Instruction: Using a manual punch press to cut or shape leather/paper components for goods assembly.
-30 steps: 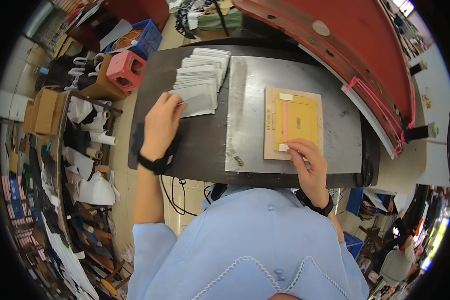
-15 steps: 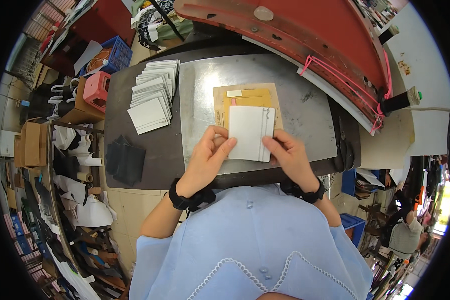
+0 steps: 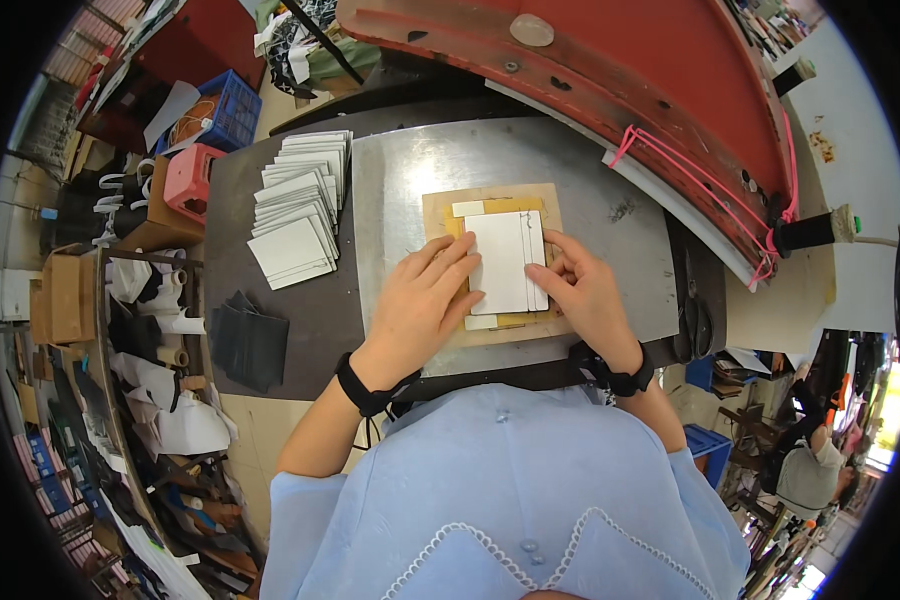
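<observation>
White panel [image 3: 506, 262] has shifted farther over the yellow template [image 3: 457, 223], left hand [image 3: 420, 295] touching, fingers extended; we cannot tell if right hand [image 3: 588, 290] pinches; stacked panels [image 3: 295, 205] remain.

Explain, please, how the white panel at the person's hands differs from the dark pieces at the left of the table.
The white panel is pale with thin lines near its right edge; the dark pieces are blackish.
The white panel is over the yellow plate; the dark pieces lie on the table.
Both hands touch the white panel, neither the dark pieces.
Both things look thin and flat.
</observation>
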Demonstrator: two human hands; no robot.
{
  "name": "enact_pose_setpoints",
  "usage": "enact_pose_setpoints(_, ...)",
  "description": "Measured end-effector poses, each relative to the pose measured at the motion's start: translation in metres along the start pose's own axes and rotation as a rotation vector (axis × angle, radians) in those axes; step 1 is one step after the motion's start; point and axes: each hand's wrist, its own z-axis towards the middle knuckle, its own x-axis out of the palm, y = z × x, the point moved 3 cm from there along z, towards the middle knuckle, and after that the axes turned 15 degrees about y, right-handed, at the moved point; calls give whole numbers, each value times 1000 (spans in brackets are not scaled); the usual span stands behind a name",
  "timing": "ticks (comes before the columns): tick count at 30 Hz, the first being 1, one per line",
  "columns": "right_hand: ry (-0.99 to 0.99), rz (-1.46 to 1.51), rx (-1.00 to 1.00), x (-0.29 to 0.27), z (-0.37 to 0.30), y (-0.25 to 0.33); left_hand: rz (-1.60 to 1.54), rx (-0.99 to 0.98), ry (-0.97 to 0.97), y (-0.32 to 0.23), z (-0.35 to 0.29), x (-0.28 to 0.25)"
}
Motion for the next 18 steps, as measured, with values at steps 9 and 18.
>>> enact_pose_setpoints(9,-40,-33,17,3,5,-1,-5,8,22,4,0,0)
enact_pose_setpoints(18,-13,-22,8,3,5,1,32,17,37,2,-2,0)
